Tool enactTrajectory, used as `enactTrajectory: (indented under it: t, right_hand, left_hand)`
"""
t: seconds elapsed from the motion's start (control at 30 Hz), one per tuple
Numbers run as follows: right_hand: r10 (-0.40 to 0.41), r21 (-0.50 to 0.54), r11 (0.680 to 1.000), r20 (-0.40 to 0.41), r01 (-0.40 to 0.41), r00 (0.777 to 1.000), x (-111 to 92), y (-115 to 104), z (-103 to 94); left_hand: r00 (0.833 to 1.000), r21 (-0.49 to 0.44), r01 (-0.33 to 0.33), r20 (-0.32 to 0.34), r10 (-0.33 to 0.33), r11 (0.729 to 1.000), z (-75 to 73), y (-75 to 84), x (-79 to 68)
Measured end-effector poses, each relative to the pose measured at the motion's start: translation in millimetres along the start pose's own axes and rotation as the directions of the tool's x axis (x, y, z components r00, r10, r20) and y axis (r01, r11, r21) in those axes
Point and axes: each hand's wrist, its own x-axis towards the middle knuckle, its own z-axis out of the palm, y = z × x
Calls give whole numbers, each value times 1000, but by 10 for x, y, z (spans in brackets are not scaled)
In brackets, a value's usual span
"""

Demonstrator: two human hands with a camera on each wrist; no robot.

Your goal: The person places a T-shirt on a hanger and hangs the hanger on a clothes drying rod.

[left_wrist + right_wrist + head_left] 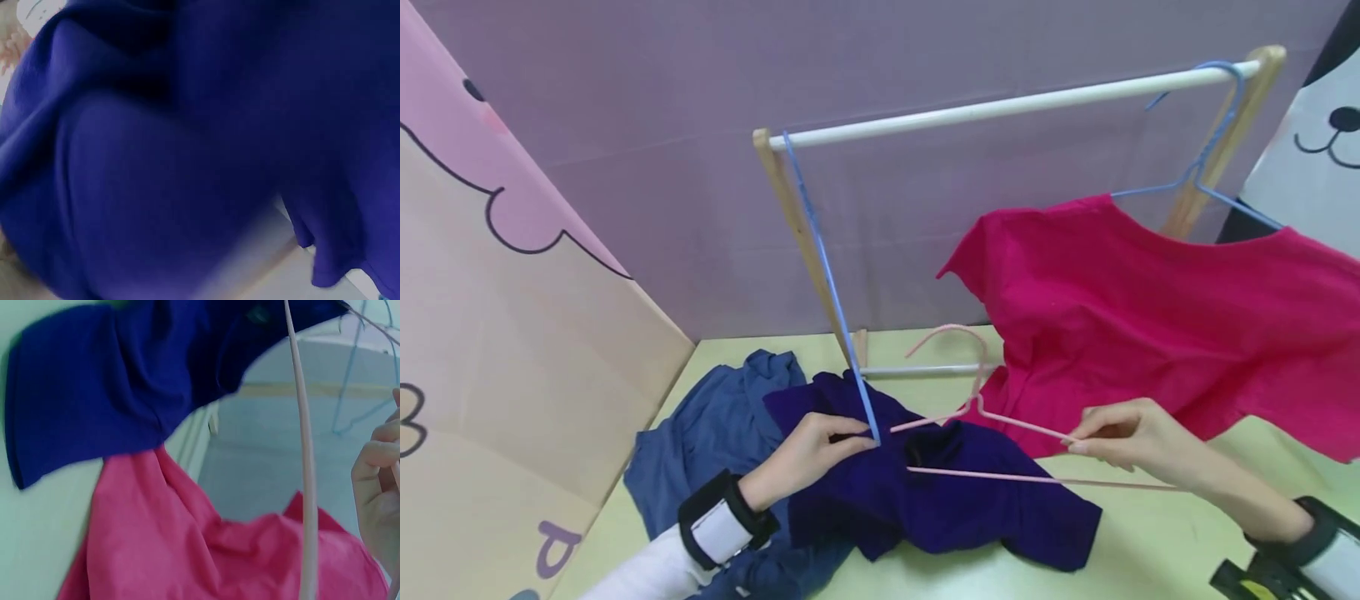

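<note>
My right hand (1138,437) pinches the sloping right arm of a pink clothes hanger (1018,425). The hanger's left end runs into a dark purple short-sleeved shirt (970,500), which lies partly bunched beneath it. With thumb and fingers, my left hand (812,458) pinches the shirt near that end; the exact spot is hard to see. A blue hanger (827,267), seen nearly edge-on, ends visually at the left fingertips; whether they touch is unclear. Purple cloth (150,187) fills most of the left wrist view. Fingers (381,453) and the hanger's bar (303,437) show in the right wrist view.
Behind the hands stands a rack with a white rod (1000,108) and wooden posts. A bright pink shirt (1150,308) hangs at its right on another blue hanger (1213,150). Grey-blue clothing (700,450) lies crumpled on the pale yellow table (1150,550), left of the purple shirt.
</note>
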Motion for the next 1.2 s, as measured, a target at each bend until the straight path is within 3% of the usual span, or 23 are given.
enactTrajectory:
  t: [0.17,0.47,0.7,0.9,0.97,1.07,1.13,1.2]
  right_hand:
    - [16,-30,999,-24,-17,1000,72,60,198]
    - [129,41,991,-64,-127,990,102,154,540]
    - [134,25,991,-108,-132,985,73,210,711]
    - [190,45,981,-89,-186,978,54,244,799]
    - [183,24,983,-40,-183,982,38,262,790]
    - [116,2,993,122,-117,986,4,302,682]
    - [92,-10,996,246,-92,965,-14,333,540]
    - [104,-5,994,357,-109,928,-12,362,359]
  left_hand:
    - [1000,-41,-7,-9,7,999,84,62,57]
    - [998,-86,6,-67,-12,996,224,130,104]
    - [992,-88,-98,-88,90,991,278,142,114]
    - [985,-54,-156,-87,151,986,283,146,99]
    - [981,-33,-182,-76,179,983,274,138,91]
    - [964,4,-259,-56,259,966,236,125,85]
    - [950,15,-308,-44,308,951,196,127,79]
    - [940,23,-338,-37,339,941,150,135,71]
